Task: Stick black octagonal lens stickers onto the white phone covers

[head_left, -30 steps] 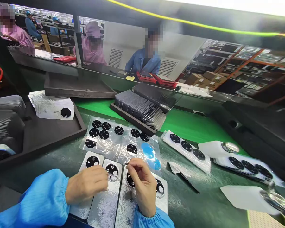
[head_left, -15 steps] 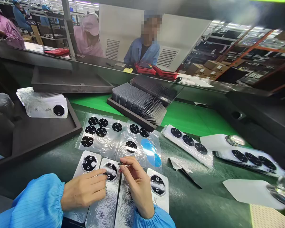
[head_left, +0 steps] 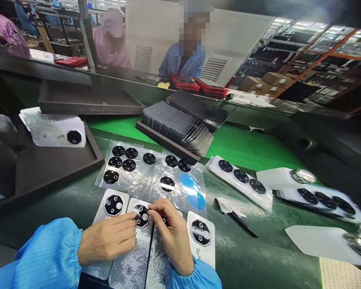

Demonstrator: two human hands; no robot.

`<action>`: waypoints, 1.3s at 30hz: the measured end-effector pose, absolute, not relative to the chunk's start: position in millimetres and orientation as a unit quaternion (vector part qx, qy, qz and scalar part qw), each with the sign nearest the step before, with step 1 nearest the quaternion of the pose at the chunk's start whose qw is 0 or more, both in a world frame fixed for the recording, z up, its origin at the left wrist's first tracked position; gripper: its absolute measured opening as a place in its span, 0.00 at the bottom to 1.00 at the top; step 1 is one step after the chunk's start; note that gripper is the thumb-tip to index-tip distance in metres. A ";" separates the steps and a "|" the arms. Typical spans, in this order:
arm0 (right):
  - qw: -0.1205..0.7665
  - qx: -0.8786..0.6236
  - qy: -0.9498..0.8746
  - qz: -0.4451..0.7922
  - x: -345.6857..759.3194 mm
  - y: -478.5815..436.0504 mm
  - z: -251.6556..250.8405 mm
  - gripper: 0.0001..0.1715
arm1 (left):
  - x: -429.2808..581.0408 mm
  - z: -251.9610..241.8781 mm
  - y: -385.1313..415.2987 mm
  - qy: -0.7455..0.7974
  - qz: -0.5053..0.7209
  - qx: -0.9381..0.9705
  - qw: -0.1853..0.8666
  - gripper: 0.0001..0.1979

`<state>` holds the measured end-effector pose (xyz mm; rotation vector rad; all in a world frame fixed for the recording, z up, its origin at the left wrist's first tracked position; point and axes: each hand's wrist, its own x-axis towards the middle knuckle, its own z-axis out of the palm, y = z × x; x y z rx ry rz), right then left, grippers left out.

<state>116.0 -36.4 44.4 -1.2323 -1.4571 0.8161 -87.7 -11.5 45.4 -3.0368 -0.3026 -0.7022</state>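
**Fingertips meet over a camera plate on the assembly bench**

A worker in blue sleeves bends both hands over a row of silvery phone back covers lying side by side at the near edge of the dark green bench (head_left: 258,261). The left hand (head_left: 108,241) lies flat on the second cover (head_left: 129,261), seemingly to pin it down, its forefinger stretched to the rim of that cover's black octagonal camera plate (head_left: 140,214). The right hand (head_left: 171,237) comes in from the other side, thumb and forefinger nearly closed; something small and dark sits at their tips, too small to make out, right at the plate. The first cover (head_left: 112,204) lies just left of the left fingertips, the fourth cover (head_left: 201,237) just right of the right wrist; a third is mostly hidden under the right hand.

Just beyond the fingertips lies a clear film sheet (head_left: 132,180) carrying loose black plates and a blue tab, close enough for a short reach. Right of the right hand there is bare bench, with only a dark stylus and scrap of paper (head_left: 233,210) near. Farther right sit strips of plates (head_left: 240,180); a dark tray (head_left: 48,168) lies beyond the left hand, stacked dark sheets (head_left: 177,130) farther back. Behind the counter, other people sit at their own work.
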 end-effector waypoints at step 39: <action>0.325 -0.492 -0.804 0.074 111.3 -44.6 29.2 0.09 | -86.0 43.2 -12.0 -0.092 -0.219 -0.971 0.009 0.12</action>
